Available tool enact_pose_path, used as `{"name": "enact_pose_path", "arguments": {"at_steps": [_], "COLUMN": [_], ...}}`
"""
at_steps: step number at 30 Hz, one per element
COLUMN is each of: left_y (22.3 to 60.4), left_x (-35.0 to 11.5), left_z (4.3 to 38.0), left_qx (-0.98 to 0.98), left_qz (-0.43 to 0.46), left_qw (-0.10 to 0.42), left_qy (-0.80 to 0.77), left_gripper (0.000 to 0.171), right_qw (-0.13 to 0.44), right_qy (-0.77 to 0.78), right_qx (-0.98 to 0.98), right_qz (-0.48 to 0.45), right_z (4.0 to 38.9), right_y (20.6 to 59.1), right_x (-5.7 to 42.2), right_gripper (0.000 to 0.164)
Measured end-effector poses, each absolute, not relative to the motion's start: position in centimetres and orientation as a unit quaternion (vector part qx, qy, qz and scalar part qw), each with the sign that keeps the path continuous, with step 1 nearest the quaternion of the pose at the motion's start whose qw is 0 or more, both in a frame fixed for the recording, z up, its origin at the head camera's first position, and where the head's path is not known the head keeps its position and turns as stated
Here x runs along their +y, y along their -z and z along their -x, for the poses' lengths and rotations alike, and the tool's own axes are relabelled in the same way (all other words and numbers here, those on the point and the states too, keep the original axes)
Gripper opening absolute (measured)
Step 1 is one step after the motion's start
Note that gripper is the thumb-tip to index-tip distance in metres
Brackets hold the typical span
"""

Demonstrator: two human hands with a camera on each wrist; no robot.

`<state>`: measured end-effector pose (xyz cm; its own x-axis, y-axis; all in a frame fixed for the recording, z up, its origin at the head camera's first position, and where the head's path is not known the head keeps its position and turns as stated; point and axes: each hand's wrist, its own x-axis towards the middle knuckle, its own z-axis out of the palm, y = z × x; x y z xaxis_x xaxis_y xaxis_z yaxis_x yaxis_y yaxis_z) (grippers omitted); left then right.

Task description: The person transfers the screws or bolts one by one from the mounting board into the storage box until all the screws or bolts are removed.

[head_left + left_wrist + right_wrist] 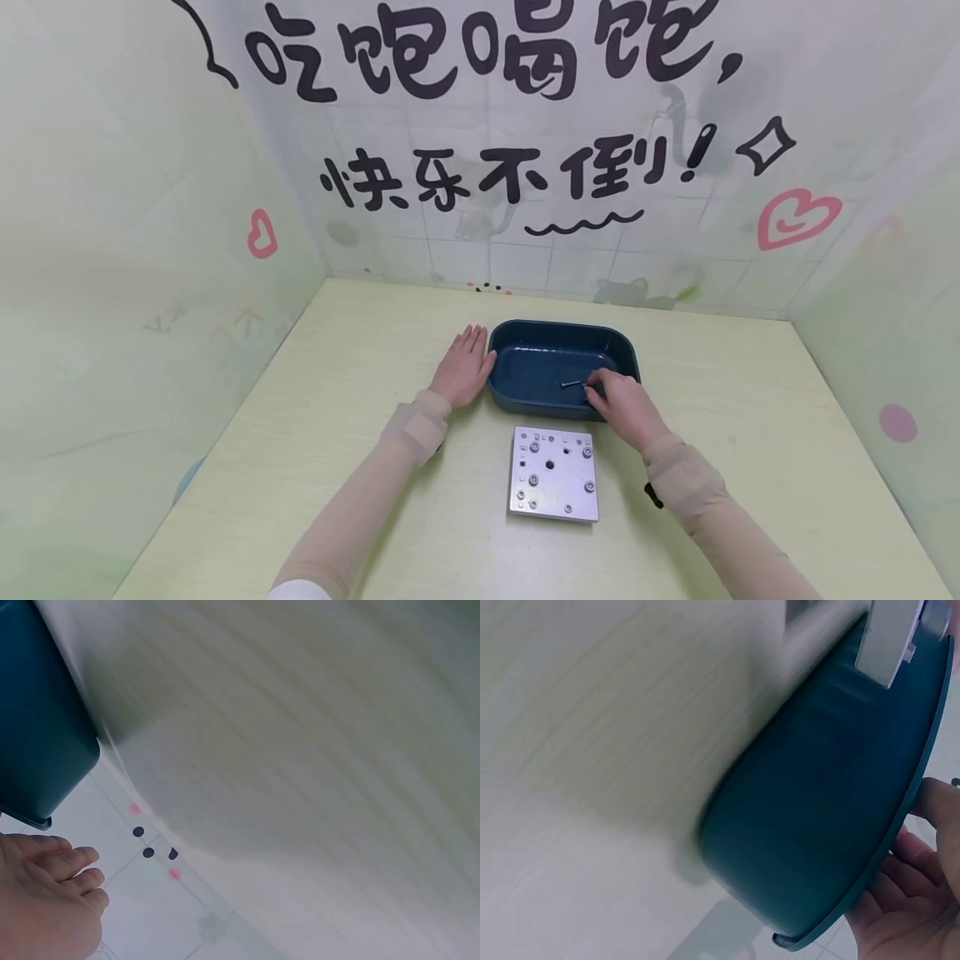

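A dark blue tray (558, 327) stands on the table. My left hand (463, 367) rests beside its left end with fingers extended and thumb at the rim; the left wrist view shows this hand (52, 892) near the tray's outer wall (45, 712). My right hand (626, 404) reaches over the tray's near right rim. Its thumb and fingertips pinch a small metal screw (572, 384), which points left over the tray floor. In the right wrist view, the tray wall (810, 802) hides the fingertips of this hand (915, 907).
Just in front of the tray lies a square silver metal plate (555, 492) with several holes and bolts; its edge (885, 641) shows at the top of the right wrist view. Behind the pale table (375, 333) rises a printed wall covering (480, 242).
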<state>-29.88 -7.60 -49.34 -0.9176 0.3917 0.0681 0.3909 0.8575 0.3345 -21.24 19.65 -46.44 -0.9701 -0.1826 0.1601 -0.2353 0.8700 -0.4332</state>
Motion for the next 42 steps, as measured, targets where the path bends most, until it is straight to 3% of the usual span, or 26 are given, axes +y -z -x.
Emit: {"name": "enact_pose_path", "arguments": {"at_steps": [8, 16, 23, 42], "left_y": [49.4, 49.4, 49.4, 49.4], "left_x": [-7.6, -7.5, -7.6, -7.6], "left_z": [29.9, 29.9, 29.9, 29.8], "left_qx": [0.964, 0.965, 0.965, 0.963], "left_qz": [-0.204, -0.201, -0.203, -0.208], "left_qw": [0.001, 0.003, 0.001, -0.006], "left_qy": [-0.172, -0.166, -0.166, -0.172], "left_gripper": [0.061, 0.061, 0.061, 0.061], "right_qw": [0.087, 0.119, 0.142, 0.165], "right_qy": [-0.248, -0.236, -0.218, -0.208], "right_qx": [-0.954, -0.943, -0.928, -0.901], "right_qz": [-0.141, -0.2, -0.267, -0.342], "right_z": [19.4, 17.3, 15.3, 12.0], "right_y": [46.4, 46.6, 47.1, 48.1], "right_x": [19.2, 18.2, 17.1, 14.6], "right_gripper": [0.017, 0.03, 0.022, 0.028]}}
